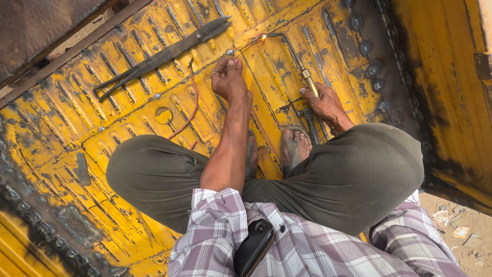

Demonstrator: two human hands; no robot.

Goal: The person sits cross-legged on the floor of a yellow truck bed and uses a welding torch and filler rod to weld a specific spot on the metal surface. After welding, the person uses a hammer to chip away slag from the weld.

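I squat on a worn yellow ribbed metal panel (56, 118). My left hand (229, 79) pinches a thin wire rod (241, 51) that reaches toward a small flame (263, 37). My right hand (325, 104) grips the brass handle of a gas torch (296, 56), whose bent tip burns at that flame on a seam of the panel. Both hands rest low, close to the metal. My knees in olive trousers (353, 174) and my sandalled feet (294, 146) are just below the hands.
Long dark metal tongs (164, 54) lie on the panel at upper left. A red cord (192, 102) trails beside my left hand. A dark strip with several round bolts (376, 66) runs along the right. Sandy ground with litter (456, 225) shows at lower right.
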